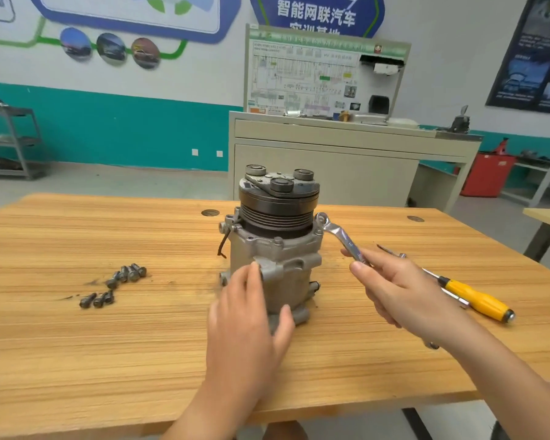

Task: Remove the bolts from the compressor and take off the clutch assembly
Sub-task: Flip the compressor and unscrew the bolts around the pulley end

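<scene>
One wide-angle camera, worn on the head, is looking forward and down from just behind the near edge of the tabletop (108, 360). It is sitting close enough that the left hand (245, 315) and right hand (394, 290) are filling the lower middle of the frame. It is facing across the tabletop toward a far wall (172, 122), holding the compressor (277, 258) near the centre.

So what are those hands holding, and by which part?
The right hand grips the wrench mid-handle; the left hand holds the compressor by its lower body.
</scene>
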A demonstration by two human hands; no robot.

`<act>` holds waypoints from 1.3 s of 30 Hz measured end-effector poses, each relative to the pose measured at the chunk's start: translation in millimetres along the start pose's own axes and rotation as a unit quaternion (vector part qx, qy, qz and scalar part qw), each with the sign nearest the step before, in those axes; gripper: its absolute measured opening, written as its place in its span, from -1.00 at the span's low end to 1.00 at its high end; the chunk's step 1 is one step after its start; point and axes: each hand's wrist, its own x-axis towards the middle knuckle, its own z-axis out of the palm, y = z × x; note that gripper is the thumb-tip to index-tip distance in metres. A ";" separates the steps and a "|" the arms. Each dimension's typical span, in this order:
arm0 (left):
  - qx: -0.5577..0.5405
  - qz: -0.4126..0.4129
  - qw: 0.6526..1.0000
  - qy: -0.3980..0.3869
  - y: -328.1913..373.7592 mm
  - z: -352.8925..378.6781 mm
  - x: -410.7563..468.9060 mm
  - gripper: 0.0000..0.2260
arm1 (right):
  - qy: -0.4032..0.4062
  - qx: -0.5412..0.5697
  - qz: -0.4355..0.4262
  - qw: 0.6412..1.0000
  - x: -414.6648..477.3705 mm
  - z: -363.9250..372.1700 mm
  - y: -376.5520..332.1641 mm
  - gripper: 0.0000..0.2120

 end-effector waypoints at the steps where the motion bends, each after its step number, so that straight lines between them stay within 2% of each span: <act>1: 0.044 0.025 0.999 0.011 5.5 -1.0 -1.5 -0.53 | -0.014 -0.031 -0.014 0.999 -1.5 1.4 -1.8 -0.77; 4: 0.071 0.065 0.995 0.007 17.9 -5.4 -0.8 -0.55 | -0.037 -0.103 -0.029 0.994 -5.0 2.9 -7.4 -0.67; 7: -0.007 0.088 0.995 0.048 12.7 -11.9 11.1 -0.62 | -0.029 -0.182 -0.013 0.983 -7.4 -2.9 -13.7 -0.63; 10: -0.093 0.016 0.991 0.096 -3.6 -19.5 38.0 -0.51 | -0.057 -0.230 -0.007 0.972 -7.1 -9.5 -20.4 -0.61; 12: -0.113 -0.046 0.991 0.060 -11.6 -21.7 56.1 -0.39 | -0.084 -0.251 -0.002 0.964 -4.2 -13.1 -28.4 -0.61; 15: -0.132 -0.069 0.989 -0.006 -19.5 -14.4 68.0 -0.29 | -0.115 -0.283 0.006 0.952 0.8 -18.9 -40.0 -0.61; 19: -0.176 -0.078 0.981 -0.029 -22.5 -6.6 67.6 -0.24 | -0.124 -0.437 -0.005 0.891 7.8 -20.9 -52.0 -0.60; 23: -0.153 -0.083 0.985 -0.022 -18.2 -2.4 68.0 -0.11 | -0.117 -0.548 -0.022 0.828 11.6 -16.6 -61.4 -0.56; 28: -0.143 -0.108 0.983 -0.023 -17.1 -0.5 72.4 -0.01 | -0.170 -0.557 0.020 0.813 25.2 -23.2 -77.4 -0.66; 34: -0.086 -0.086 0.992 -0.031 -15.6 -0.6 76.1 0.03 | -0.110 -0.601 -0.044 0.790 14.6 -13.0 -62.2 -0.56; 39: -0.086 -0.076 0.993 -0.035 -19.1 -1.0 81.4 -0.01 | -0.113 -0.672 -0.120 0.722 42.1 -36.3 -48.2 -0.56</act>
